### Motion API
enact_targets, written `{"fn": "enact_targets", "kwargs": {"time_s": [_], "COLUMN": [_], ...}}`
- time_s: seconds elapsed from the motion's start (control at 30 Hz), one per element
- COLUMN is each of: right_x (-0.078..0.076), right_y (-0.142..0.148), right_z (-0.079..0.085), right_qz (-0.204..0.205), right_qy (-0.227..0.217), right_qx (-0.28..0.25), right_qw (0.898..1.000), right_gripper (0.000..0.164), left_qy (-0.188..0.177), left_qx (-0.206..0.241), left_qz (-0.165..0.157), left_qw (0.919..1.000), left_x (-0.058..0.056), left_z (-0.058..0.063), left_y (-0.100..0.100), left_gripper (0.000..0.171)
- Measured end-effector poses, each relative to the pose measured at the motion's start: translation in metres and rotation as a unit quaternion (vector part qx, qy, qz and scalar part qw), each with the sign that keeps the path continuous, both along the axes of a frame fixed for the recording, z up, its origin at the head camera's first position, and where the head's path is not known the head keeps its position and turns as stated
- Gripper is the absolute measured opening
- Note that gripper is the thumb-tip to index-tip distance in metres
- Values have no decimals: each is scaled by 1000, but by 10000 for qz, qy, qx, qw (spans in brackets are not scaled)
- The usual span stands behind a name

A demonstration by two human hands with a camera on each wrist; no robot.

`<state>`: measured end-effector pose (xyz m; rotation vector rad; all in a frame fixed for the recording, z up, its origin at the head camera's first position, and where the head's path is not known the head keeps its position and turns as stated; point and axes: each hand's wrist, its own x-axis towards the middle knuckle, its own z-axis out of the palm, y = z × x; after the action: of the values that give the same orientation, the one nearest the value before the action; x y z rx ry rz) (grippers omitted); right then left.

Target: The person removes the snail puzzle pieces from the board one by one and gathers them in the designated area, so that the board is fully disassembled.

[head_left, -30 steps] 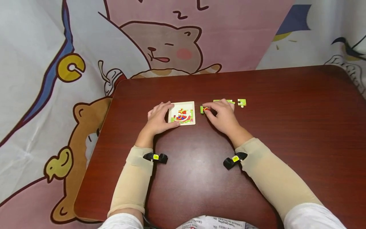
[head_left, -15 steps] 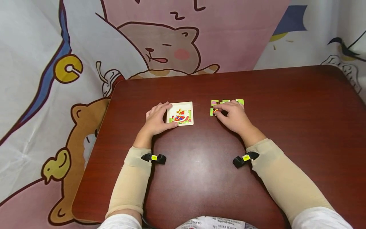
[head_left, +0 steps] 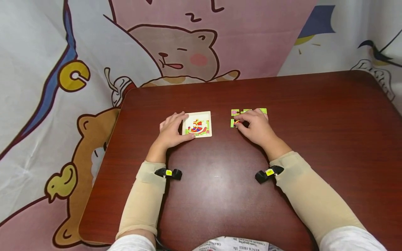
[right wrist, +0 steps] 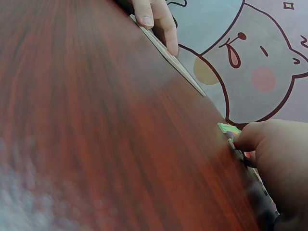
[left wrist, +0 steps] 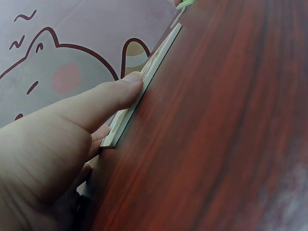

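Note:
My left hand (head_left: 171,130) holds a small square puzzle tray (head_left: 210,124) by its left side, thumb on the near edge and fingers at the far left corner. A colourful picture in red, blue and green fills its lower part, while the upper strip is bare. To the right, my right hand (head_left: 255,127) has thumb and index finger on a green, red and yellow jigsaw piece (head_left: 232,123), low at the table. In the right wrist view, the thumb covers much of that piece. Other green pieces (head_left: 235,112) lie in a row just behind, partly hidden by the hand.
A dark red wooden table (head_left: 216,202) bears everything. Its far edge meets a cartoon-printed cloth (head_left: 185,48). Black straps with cameras (head_left: 172,173) sit at both wrists.
Over the second my right hand has moved to the right with the piece, away from the tray and up to the row of pieces. My left hand stays on the tray.

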<state>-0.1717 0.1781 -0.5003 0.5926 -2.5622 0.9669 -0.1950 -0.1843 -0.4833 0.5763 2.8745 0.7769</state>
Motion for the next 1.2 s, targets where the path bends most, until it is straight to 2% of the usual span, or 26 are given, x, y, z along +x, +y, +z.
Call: {"fn": "enact_targets", "kwargs": {"time_s": [0.43, 0.57, 0.8, 0.93, 1.2], "right_x": [0, 0, -3, -5, -8], "right_y": [-3, -4, -6, -8, -10], "right_z": [1, 1, 3, 2, 5], "right_qz": [-85, -131, -317, -265, -239], "right_qy": [-280, -315, -97, 89, 166], "right_qx": [3, -141, -410, -488, -410], "right_qw": [9996, 9993, 9986, 9984, 9987], "right_gripper": [24, 26, 22, 21, 13], "left_qy": [-48, -49, -50, -76, -56], "left_qx": [-2, -17, -22, -18, -35], "left_qz": [55, 85, 76, 58, 36], "left_qw": [10000, 10000, 10000, 10000, 10000], "left_x": [3, 3, 3, 3, 0], "left_z": [0, 1, 1, 1, 1], "left_y": [-2, -2, -2, -1, 3], "left_gripper": [94, 94, 93, 93, 94]}}
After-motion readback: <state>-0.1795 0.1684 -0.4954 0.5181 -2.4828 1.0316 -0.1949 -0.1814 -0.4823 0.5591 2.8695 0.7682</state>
